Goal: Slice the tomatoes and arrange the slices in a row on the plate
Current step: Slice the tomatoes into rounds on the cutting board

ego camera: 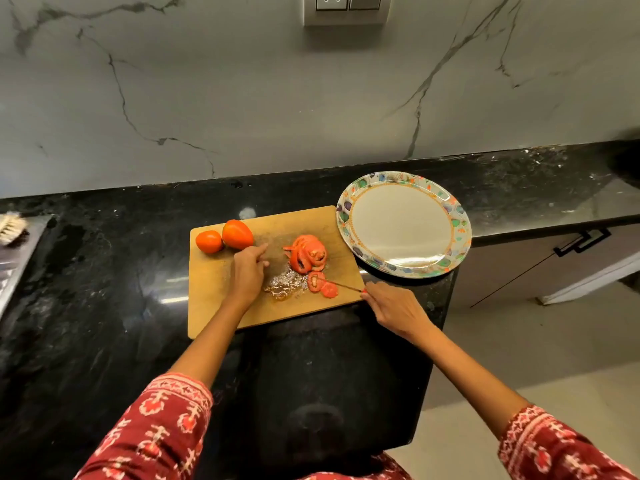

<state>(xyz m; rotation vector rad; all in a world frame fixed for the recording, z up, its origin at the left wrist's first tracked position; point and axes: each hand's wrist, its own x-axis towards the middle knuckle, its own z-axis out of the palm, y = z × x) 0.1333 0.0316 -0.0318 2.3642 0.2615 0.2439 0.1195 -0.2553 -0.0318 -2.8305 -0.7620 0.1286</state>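
A wooden cutting board [214, 292] lies on the black counter. Two whole tomatoes [225, 237] sit at its far left corner. A fanned pile of tomato slices [306, 252] lies right of centre, with two loose slices [322, 285] just in front. My left hand [247, 271] hovers over the board's middle, fingers loosely curled, holding nothing, a little short of the whole tomatoes. My right hand [391, 308] grips a knife [341, 285] at the board's right edge, its thin blade reaching to the loose slices. The patterned plate [457, 216] stands empty to the right.
Tomato juice and seeds [285, 285] wet the board's middle. The counter's corner edge [450, 306] drops off just right of my right hand. A metal tray [14, 258] with a brush lies at far left. The marble wall rises behind.
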